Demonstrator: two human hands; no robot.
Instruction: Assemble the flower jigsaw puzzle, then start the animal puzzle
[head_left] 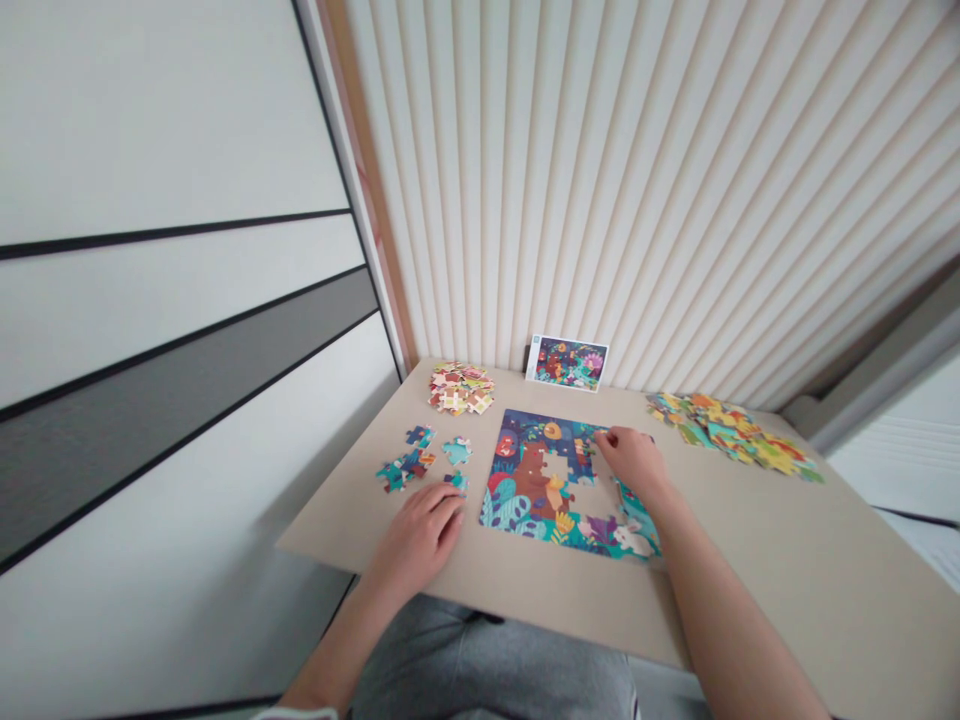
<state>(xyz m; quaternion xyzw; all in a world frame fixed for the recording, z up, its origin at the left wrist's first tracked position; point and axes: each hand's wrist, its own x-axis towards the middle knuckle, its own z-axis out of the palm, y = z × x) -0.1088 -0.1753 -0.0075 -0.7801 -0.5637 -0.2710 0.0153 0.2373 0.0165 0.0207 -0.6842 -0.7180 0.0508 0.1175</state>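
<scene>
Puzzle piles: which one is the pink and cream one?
The back-left pile, left of the picture card. The right pile is yellow-green, and the bunch by the left hand is blue-teal.

- Left hand (420, 535): bare, as are the wrist and fingers.
- Left forearm (352, 640): bare from the wrist to near the elbow.
- Sleeve (296, 713): a narrow white edge of cloth at the upper end of the left arm, cut off by the bottom of the view.
- Right hand (634, 460): bare, as are the wrist and fingers.
- Right forearm (720, 620): bare along the whole length in view.
- Trousers (495, 665): plain mid-grey, soft matt cloth, with shallow folds across the lap.
</scene>
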